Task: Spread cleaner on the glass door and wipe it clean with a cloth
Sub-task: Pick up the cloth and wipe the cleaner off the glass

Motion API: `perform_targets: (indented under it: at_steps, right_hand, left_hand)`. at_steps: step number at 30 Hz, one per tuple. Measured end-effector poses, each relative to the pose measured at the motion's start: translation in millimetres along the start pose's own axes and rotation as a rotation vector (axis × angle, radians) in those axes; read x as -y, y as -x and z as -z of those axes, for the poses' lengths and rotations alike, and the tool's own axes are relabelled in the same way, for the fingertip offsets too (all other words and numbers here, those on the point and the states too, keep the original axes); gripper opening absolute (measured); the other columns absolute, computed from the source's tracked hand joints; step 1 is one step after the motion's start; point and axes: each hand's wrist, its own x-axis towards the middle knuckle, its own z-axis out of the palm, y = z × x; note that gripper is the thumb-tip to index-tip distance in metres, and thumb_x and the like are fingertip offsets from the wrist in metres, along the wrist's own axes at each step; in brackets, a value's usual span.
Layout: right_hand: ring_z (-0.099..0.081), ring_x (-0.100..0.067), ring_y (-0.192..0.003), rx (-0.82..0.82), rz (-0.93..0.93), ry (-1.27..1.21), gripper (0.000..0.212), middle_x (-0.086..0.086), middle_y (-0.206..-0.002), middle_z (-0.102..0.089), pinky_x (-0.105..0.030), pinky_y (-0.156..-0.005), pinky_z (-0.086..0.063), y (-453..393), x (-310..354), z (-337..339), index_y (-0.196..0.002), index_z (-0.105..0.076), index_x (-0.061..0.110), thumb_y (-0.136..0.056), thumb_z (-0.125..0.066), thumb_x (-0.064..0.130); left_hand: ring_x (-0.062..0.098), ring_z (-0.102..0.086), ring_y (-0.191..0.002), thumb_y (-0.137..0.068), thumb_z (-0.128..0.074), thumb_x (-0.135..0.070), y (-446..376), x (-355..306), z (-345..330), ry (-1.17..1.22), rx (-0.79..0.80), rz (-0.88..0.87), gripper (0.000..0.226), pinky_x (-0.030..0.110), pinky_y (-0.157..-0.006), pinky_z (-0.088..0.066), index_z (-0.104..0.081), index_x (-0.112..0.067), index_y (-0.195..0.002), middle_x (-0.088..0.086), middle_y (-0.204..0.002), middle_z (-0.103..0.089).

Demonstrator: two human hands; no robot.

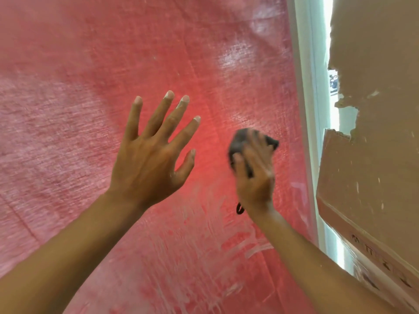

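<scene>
The glass door (158, 53) fills the view, red behind it, with white cleaner streaks (226, 250) smeared across its lower part. The dark cloth (240, 141) lies bunched against the glass, right of centre. The right hand (255, 175) presses on the cloth, fingers curled over it; motion blur hides finer detail. The left hand (149, 155) is spread flat, fingers apart, just left of the cloth. A white frame (306, 109) and torn cardboard (374, 155) border the right edge.

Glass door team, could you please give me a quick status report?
Left hand open, fingers spread. Right hand pressing dark cloth on glass door. Cleaner streaks remain.
</scene>
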Motion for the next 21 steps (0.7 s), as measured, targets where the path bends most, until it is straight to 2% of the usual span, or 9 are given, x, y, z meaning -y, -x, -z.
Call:
perform_targets:
  at_steps: [2,4,7,9,11,14,16,20,21]
  right_hand:
    - [-0.037,-0.029,-0.15,-0.164,-0.31,-0.028,0.039,-0.005,-0.152,-0.051,-0.062,-0.121,-0.031,-11.5,-5.5,-0.3,-0.139,-0.059,0.014,-0.106,-0.054,0.035]
    - [-0.034,-0.027,-0.152,-0.149,-0.366,-0.045,0.038,-0.006,-0.153,-0.051,-0.059,-0.124,-0.026,-5.9,6.3,-6.1,-0.138,-0.061,0.013,-0.105,-0.055,0.03]
    - [-0.04,-0.035,-0.148,0.09,0.083,-0.034,0.029,-0.01,-0.148,-0.055,-0.06,-0.123,-0.027,26.9,23.9,-7.7,-0.128,-0.068,0.009,-0.104,-0.06,0.023]
    - [-0.043,-0.034,-0.146,0.169,0.242,-0.008,0.026,-0.007,-0.145,-0.056,-0.06,-0.122,-0.028,29.2,16.4,-2.2,-0.126,-0.069,0.012,-0.105,-0.06,0.025]
    - [-0.045,-0.034,-0.145,0.053,0.11,0.002,0.029,-0.009,-0.144,-0.057,-0.063,-0.121,-0.029,10.8,2.3,-1.1,-0.124,-0.071,0.007,-0.104,-0.06,0.025]
    - [-0.038,-0.028,-0.15,-0.158,-0.303,-0.04,0.039,-0.008,-0.15,-0.055,-0.061,-0.124,-0.025,-22.4,-5.4,-3.8,-0.133,-0.066,0.006,-0.104,-0.056,0.029]
    - [-0.036,-0.029,-0.151,-0.158,-0.365,-0.044,0.038,-0.008,-0.151,-0.054,-0.06,-0.124,-0.026,-21.0,5.4,-9.2,-0.134,-0.066,0.008,-0.104,-0.055,0.029]
    - [-0.044,-0.037,-0.144,0.092,0.123,-0.003,0.028,-0.013,-0.143,-0.059,-0.062,-0.12,-0.031,17.1,10.8,-2.7,-0.12,-0.074,0.006,-0.104,-0.06,0.024]
    - [-0.046,-0.037,-0.143,0.114,0.18,0.011,0.028,-0.012,-0.142,-0.059,-0.062,-0.121,-0.03,15.0,4.3,1.0,-0.119,-0.074,0.006,-0.104,-0.06,0.025]
  left_hand:
    - [0.032,-0.019,-0.159,-0.106,-0.043,-0.041,-1.0,-0.5,-0.1,-0.004,0.003,-0.003,0.054,0.064,-0.127,-0.007,-0.049,-0.016,-0.153,0.013,-0.168,-0.03]
    - [0.032,-0.019,-0.159,-0.106,-0.042,-0.041,-1.3,-0.3,0.0,-0.01,0.005,0.001,0.054,0.065,-0.126,-0.008,-0.05,-0.016,-0.153,0.013,-0.168,-0.03]
    - [0.032,-0.02,-0.159,-0.106,-0.042,-0.042,0.1,-0.3,-0.1,-0.014,-0.009,0.013,0.053,0.066,-0.126,-0.009,-0.051,-0.015,-0.152,0.013,-0.168,-0.031]
    - [0.032,-0.02,-0.159,-0.106,-0.042,-0.042,0.7,-1.0,-0.6,-0.011,-0.008,0.014,0.053,0.066,-0.125,-0.01,-0.051,-0.015,-0.152,0.013,-0.168,-0.031]
    - [0.032,-0.02,-0.159,-0.106,-0.043,-0.042,1.1,-2.1,-1.3,-0.015,-0.008,0.017,0.053,0.066,-0.125,-0.011,-0.051,-0.016,-0.152,0.013,-0.168,-0.031]
    - [0.032,-0.02,-0.159,-0.106,-0.044,-0.042,0.6,-2.2,-1.0,-0.027,-0.003,0.022,0.053,0.066,-0.126,-0.01,-0.05,-0.016,-0.153,0.013,-0.168,-0.03]
    - [0.033,-0.019,-0.159,-0.106,-0.043,-0.042,-0.1,-1.8,-0.2,-0.024,0.004,0.021,0.054,0.065,-0.126,-0.008,-0.05,-0.016,-0.153,0.013,-0.168,-0.03]
    - [0.033,-0.016,-0.16,-0.107,-0.041,-0.043,1.2,-2.8,-0.4,-0.018,0.023,0.031,0.054,0.064,-0.126,-0.006,-0.048,-0.016,-0.154,0.012,-0.169,-0.028]
    - [0.033,-0.016,-0.159,-0.107,-0.041,-0.043,1.4,-3.1,-0.3,-0.014,0.025,0.033,0.054,0.064,-0.126,-0.005,-0.048,-0.016,-0.154,0.012,-0.169,-0.028]
